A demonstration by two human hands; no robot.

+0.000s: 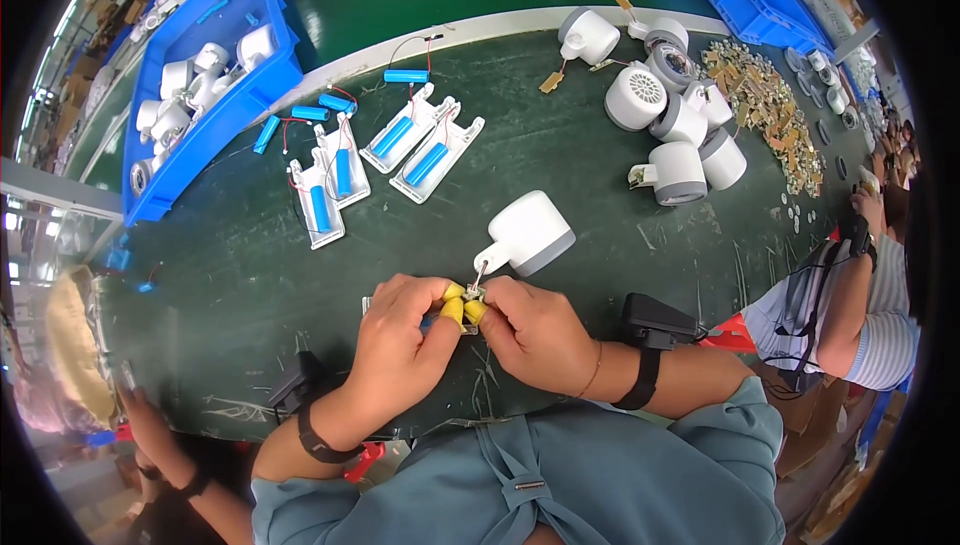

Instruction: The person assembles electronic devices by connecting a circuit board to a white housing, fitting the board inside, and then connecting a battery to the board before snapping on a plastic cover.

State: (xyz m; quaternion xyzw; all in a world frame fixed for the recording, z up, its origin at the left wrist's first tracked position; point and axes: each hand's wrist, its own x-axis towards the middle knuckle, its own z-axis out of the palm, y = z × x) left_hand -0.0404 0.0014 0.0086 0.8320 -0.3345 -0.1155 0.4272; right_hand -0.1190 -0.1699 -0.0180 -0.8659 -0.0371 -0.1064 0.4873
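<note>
Yellow finger covers sit on the fingertips of both my hands, which meet near the front edge of the table. My left hand [402,333] and my right hand [540,333] are closed in a pinch around a small circuit board [474,294]. Short wires run from the board to the neck of a white fan head [528,229] with a grey rim, lying just beyond my fingers. Beneath my left hand, mostly covered, is a white handle shell [367,304] with a bit of blue inside. My fingers hide most of the board.
White handle shells [436,162] with blue batteries lie at the far left, beside loose batteries [312,113]. Several fan heads [683,120] and a heap of small boards [765,105] are at the right. A blue bin [255,95] stands far left. Co-workers' arms [850,285] show at both sides.
</note>
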